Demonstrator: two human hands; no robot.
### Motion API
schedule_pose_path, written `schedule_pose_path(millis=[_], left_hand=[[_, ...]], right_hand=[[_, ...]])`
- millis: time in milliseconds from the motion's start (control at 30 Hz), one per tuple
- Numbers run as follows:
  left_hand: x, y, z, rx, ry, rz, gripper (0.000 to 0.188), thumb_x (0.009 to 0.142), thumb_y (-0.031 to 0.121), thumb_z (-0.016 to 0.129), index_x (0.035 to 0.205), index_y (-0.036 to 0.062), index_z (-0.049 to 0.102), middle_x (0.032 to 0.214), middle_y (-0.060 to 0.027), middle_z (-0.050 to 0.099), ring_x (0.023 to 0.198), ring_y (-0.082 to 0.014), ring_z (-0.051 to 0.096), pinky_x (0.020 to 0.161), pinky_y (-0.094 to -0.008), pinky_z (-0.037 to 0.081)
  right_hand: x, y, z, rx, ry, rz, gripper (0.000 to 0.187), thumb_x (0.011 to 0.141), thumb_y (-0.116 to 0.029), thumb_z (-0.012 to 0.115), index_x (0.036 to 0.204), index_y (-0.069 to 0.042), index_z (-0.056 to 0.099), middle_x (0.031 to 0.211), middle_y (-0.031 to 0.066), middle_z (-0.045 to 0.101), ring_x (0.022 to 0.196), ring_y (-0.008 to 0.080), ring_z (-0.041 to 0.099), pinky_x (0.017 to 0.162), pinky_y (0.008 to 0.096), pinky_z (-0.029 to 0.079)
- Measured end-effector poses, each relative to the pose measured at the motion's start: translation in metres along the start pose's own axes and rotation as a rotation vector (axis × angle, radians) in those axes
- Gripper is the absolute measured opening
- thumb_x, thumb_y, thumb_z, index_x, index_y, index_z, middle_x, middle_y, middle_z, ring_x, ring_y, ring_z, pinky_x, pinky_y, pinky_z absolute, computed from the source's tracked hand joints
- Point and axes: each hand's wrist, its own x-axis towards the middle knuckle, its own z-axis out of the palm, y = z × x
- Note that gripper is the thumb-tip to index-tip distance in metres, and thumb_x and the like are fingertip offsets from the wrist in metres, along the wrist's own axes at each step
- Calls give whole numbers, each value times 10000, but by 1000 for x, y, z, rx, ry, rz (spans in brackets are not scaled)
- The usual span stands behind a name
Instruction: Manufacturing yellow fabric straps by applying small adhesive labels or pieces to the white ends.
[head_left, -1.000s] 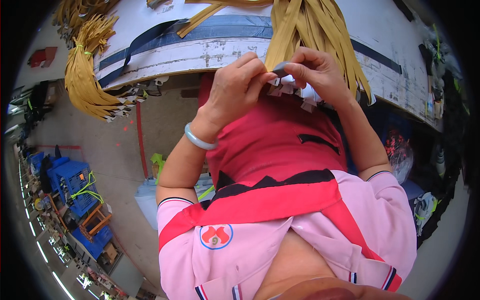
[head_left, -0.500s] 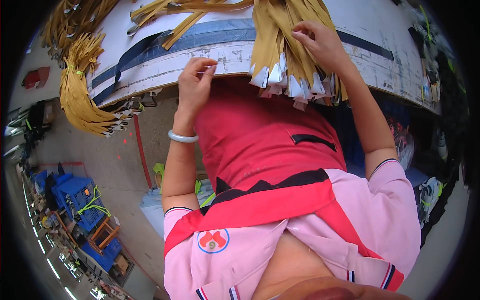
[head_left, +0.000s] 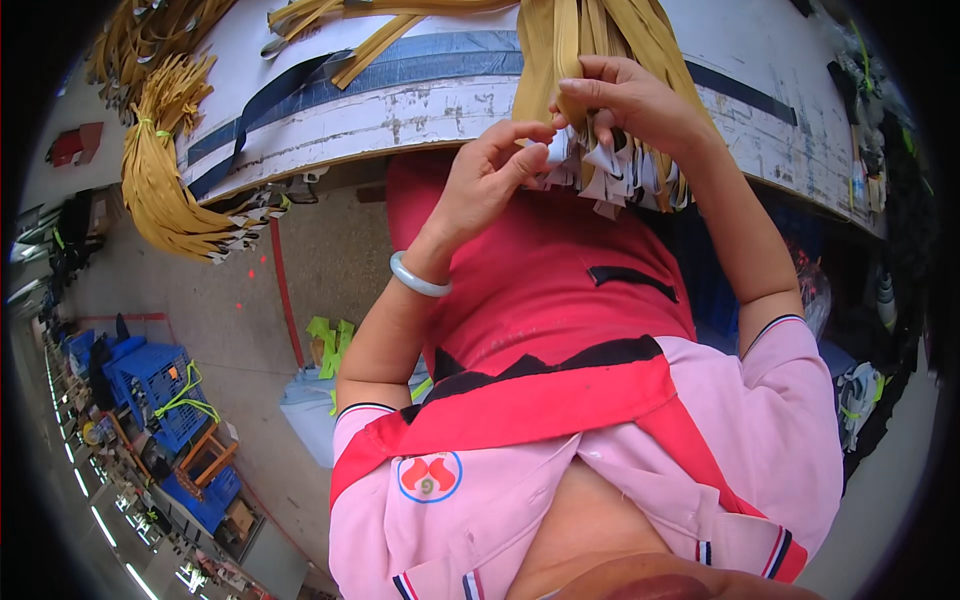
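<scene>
A thick bunch of mustard-yellow zipper strips (head_left: 545,50) hangs over the table's near edge, its white tips (head_left: 610,180) gathered below. My right hand (head_left: 645,105) is closed at the lower part of the bunch, thumb and fingers pinching a zipper strip. Close beside it on the left, my left hand (head_left: 480,185) has its fingers curled together at the white tips. What those left fingertips hold, if anything, is too small to make out. A pale bangle (head_left: 420,276) circles my left wrist.
The white table (head_left: 420,115) carries dark blue tape bands and a loose dark strip (head_left: 265,105). More yellow strips (head_left: 385,50) lie at the back. A tied yellow bundle (head_left: 155,190) droops off the left edge. Blue crates (head_left: 165,390) stand on the floor at left.
My left hand has moved right and up from the bare table edge to the white tips. My right hand has come down and left, closing on the strips.
</scene>
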Motion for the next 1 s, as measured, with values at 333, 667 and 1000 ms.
schedule_pose_path(millis=[333, 667, 1000], left_hand=[[20, -18, 9, -149, 97, -100, 218, 992, 177, 557, 1086, 3, 649, 949, -73, 697, 778, -139, 671, 706, -267, 534], [0, 1, -12, -485, 189, -190, 224, 1015, 187, 505, 1095, -5, 589, 854, -132, 667, 694, -193, 663, 615, -302, 568], [-34, -22, -1, -619, 194, -194, 250, 960, 80, 596, 1181, -35, 591, 1048, -93, 675, 930, -166, 667, 770, -288, 570]], right_hand=[[-17, 14, 9, -811, 135, -280, 385, 912, -384, 651, 1131, -69, 676, 1031, 107, 620, 885, 229, 590, 778, 315, 487], [-49, 13, -2, -1052, 177, -279, 304, 876, -193, 677, 1160, -84, 656, 1121, 97, 612, 986, 269, 626, 838, 365, 505], [-34, 18, 62, -811, 99, -526, 132, 870, -136, 672, 948, -39, 628, 837, 135, 615, 800, 300, 630, 697, 369, 510]])
